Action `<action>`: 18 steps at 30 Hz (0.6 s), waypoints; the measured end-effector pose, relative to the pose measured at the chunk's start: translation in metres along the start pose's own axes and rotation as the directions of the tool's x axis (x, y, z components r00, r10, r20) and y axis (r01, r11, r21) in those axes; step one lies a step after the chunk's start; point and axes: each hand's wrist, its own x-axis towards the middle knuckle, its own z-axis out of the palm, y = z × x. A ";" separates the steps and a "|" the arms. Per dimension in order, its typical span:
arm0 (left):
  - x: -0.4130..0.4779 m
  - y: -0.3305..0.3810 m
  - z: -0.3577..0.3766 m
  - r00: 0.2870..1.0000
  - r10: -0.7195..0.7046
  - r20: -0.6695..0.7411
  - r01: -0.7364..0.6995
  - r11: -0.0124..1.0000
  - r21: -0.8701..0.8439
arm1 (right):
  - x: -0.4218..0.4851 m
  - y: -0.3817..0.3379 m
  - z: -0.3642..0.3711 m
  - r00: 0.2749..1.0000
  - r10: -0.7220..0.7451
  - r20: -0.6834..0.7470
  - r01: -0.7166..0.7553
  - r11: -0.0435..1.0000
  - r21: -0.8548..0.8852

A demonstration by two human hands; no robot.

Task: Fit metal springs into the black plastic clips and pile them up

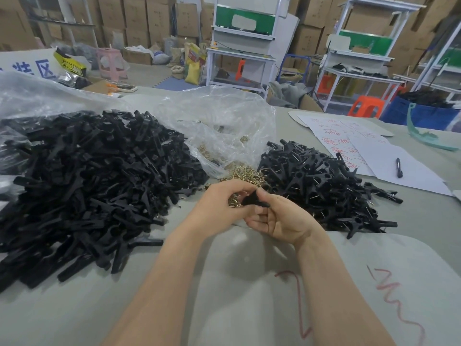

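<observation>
Black plastic clip (254, 199) sits pinched between both hands, just above the near edge of the loose brass springs (245, 174) on the grey table (224, 283). The left hand (219, 206) curls its fingers round one end and the right hand (282, 221) grips the other, probably to brace the halves while a spring is seated; whether one is already in, I cannot tell. The springs spill from an open clear plastic bag (224, 121). Bare clip parts (87, 183) are heaped on the left and sprung clips (324, 186) piled on the right, each within easy reach
</observation>
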 end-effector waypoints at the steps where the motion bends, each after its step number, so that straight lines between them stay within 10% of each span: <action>1: 0.000 0.000 0.000 1.000 -0.018 0.010 0.018 1.000 -0.025 | 0.000 0.000 0.000 1.000 -0.005 0.001 0.005 1.000 -0.003; 8: 0.001 -0.004 0.001 0.998 -0.011 -0.057 0.013 0.999 0.037 | 0.003 -0.004 0.006 0.999 0.034 -0.018 -0.035 0.999 -0.037; 14: 0.004 -0.011 0.003 0.990 -0.044 -0.132 0.069 0.979 0.191 | 0.002 -0.026 0.019 0.970 -0.196 -0.143 0.095 0.851 -0.517; 18: 0.006 -0.010 0.001 0.952 -0.113 -0.286 0.144 0.986 0.090 | 0.007 -0.049 0.020 0.744 -0.480 -0.465 0.240 0.841 -0.485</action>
